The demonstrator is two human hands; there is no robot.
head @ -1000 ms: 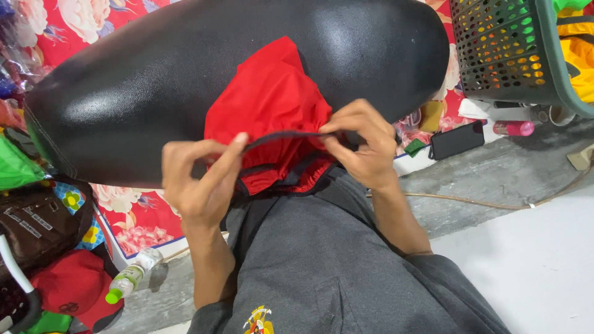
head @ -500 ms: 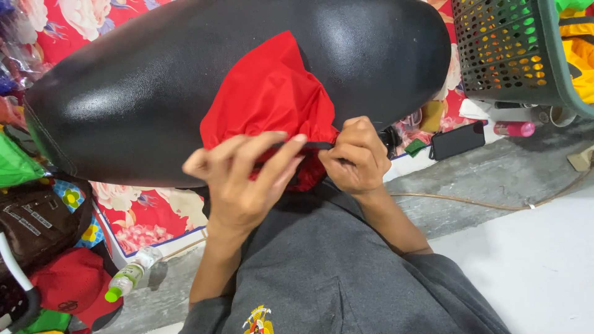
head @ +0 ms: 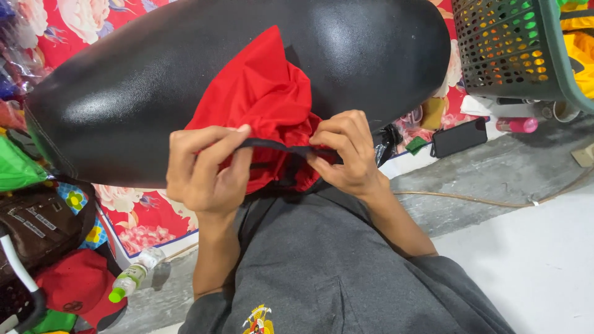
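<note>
A red garment with a black edge band lies bunched on a large black padded cushion. My left hand pinches the black band at its left end, fingers curled over it. My right hand grips the same band at its right end, so the band stretches taut between both hands. Below the hands is my grey shirt with a small printed emblem.
A green perforated basket holding yellow cloth stands at the top right. A black phone and a pink bottle lie on the grey floor. A green-capped bottle, a red cap and a brown bag sit at the lower left on a red floral mat.
My hands came close together on the garment half a second ago and have now spread apart again, pulling the black band taut between them.
</note>
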